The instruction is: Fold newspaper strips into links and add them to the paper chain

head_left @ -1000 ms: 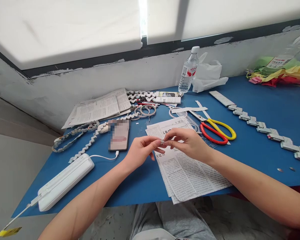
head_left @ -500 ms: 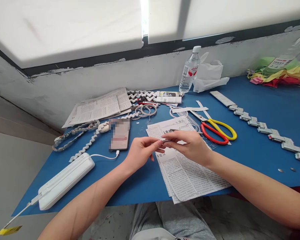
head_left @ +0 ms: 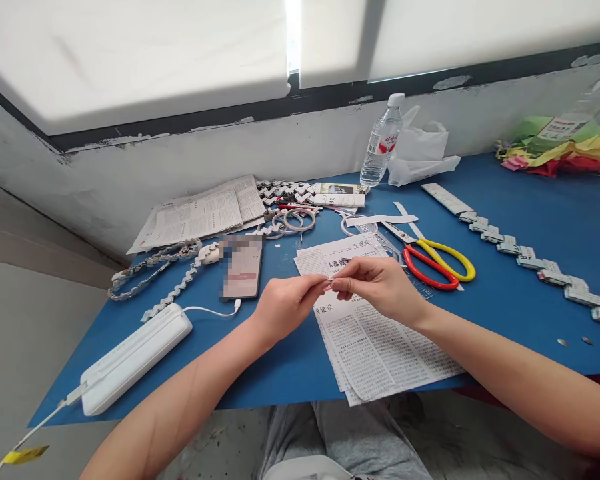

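Note:
Over the printed newspaper sheets point(head_left: 380, 353), my left hand point(head_left: 287, 303) and my right hand point(head_left: 380, 287) meet at their fingertips. Both are closed in a pinch on one tiny thing, mostly hidden by the fingers, so its kind cannot be made out. A pair of scissors point(head_left: 422, 244) with red and yellow handles lies just beyond my right hand, beside white paper strips point(head_left: 383, 220). To the left of my left hand rests a phone point(head_left: 243, 267), its screen partly blurred out.
A zigzag folded-paper chain point(head_left: 527, 259) runs down the right, near two small shiny pieces point(head_left: 563, 343). At left lie a white oblong device point(head_left: 137, 360) with a cable and more folded chains. Tape rolls, stacked newspaper point(head_left: 205, 217) and a water bottle point(head_left: 383, 143) stand behind.
My fingers have drawn closer together around the tiny thing. A dark sliver visible between them earlier is now mostly covered. The view has shifted slightly.

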The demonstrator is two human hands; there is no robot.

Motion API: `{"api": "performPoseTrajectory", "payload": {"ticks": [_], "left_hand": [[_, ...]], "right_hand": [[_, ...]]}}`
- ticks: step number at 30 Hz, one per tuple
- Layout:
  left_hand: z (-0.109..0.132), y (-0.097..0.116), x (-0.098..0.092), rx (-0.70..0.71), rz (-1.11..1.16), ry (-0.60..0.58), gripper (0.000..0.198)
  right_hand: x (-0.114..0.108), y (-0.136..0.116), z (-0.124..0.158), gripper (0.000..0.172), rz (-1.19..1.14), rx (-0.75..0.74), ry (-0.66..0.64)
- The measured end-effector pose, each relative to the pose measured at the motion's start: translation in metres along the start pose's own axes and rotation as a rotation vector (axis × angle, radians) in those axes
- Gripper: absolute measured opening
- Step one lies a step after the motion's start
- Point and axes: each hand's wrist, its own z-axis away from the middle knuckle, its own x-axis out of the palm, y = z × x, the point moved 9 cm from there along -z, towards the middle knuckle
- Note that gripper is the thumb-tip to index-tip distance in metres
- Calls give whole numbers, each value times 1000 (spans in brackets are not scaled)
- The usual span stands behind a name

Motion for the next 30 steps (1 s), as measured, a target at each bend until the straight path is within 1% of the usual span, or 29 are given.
{"api": "performPoseTrajectory", "payload": {"ticks": [3,6,9,11,13,16,18,20,23,25,27,28,30], "left_hand": [[-1,-9,9,-124,81,-93,21],[1,-11,19,-190,189,-205,25],[5,-14,28,-260,289,-264,31],[8,-18,35,-334,404,-279,32],[10,-21,41,-415,554,-275,33],[13,-23,47,-512,799,-270,32],[14,-23,48,-574,934,-267,31],[15,-25,49,-638,1044,-275,32],[17,-24,51,-704,1180,-319,35],[18,-24,51,-724,1234,-339,35],[19,-24,52,-745,1266,-341,37],[20,-25,53,-762,1282,-339,39],[22,-27,55,-816,1323,-320,47]], "right_hand": [[-3,-7,0,20,204,-90,49],[-2,-17,2,17,399,-251,88],[-1,-27,8,16,549,-425,165],[2,-32,13,16,627,-523,189],[8,-36,17,16,685,-613,161],[19,-39,20,14,708,-714,58],[24,-37,20,13,705,-729,-24],[26,-34,18,12,697,-706,-96],[26,-30,15,11,643,-653,-156],[23,-28,12,11,602,-607,-154],[18,-25,8,8,576,-535,-116],[15,-23,6,7,571,-499,-95],[13,-20,4,10,574,-460,-80]]}}
